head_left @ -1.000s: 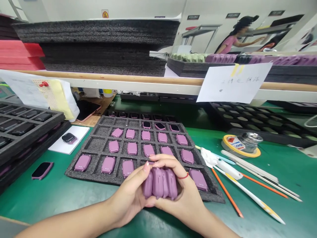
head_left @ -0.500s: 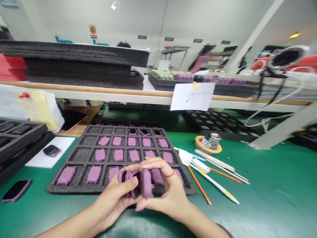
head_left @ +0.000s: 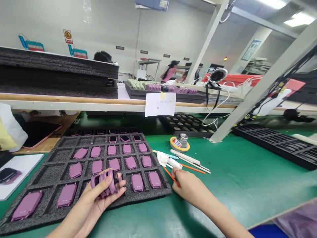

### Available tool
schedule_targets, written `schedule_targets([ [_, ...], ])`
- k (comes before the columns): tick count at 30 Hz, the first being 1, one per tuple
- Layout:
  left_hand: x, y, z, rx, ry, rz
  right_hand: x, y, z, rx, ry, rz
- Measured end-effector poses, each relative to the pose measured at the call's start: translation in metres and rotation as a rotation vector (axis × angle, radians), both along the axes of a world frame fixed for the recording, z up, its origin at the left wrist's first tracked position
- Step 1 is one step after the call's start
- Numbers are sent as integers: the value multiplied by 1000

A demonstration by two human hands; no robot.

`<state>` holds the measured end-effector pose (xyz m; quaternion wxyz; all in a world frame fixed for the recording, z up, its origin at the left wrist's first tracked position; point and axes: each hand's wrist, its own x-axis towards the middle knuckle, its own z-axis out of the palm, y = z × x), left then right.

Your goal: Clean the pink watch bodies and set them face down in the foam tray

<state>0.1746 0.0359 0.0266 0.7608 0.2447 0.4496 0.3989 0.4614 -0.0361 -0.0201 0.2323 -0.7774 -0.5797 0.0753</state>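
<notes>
My left hand (head_left: 101, 195) is closed around several purple watch cases (head_left: 105, 183), stacked side by side above the front row of the black foam tray (head_left: 119, 206). Other purple watch cases (head_left: 137, 182) lie in that tray's pockets. To the right of the tray, my right hand (head_left: 184, 181) reaches down to the tools on the green table, its fingers curled together. An orange stick (head_left: 169, 174) runs beneath the fingertips. A thin white stick (head_left: 169, 166) points at the fingers; whatever they grip is hidden by the hand.
Beyond my right hand lie a white wad (head_left: 162, 158), pale sticks (head_left: 185, 155) and a yellow tape roll (head_left: 173, 145) with a metal-topped jar (head_left: 183, 140). A slanted white post (head_left: 220, 129) rises behind. At the left, a dark watch (head_left: 7, 175) rests on white paper (head_left: 23, 178).
My right hand has left the watch cases and moved right to the sticks on the table. My left hand still holds the cases. The view has swung to the right.
</notes>
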Motion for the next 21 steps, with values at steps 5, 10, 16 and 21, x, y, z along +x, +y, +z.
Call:
schedule_targets([
  [5,13,5,4,-6,43,-14,55,11,14,76,105,-43],
  [10,14,11,-3,22,141,-103,119,47,37,254,128,-263],
  [16,7,17,-18,6,54,-193,145,69,44,183,118,-266],
  [21,2,18,-30,48,-58,-329,103,83,53,202,183,-141],
])
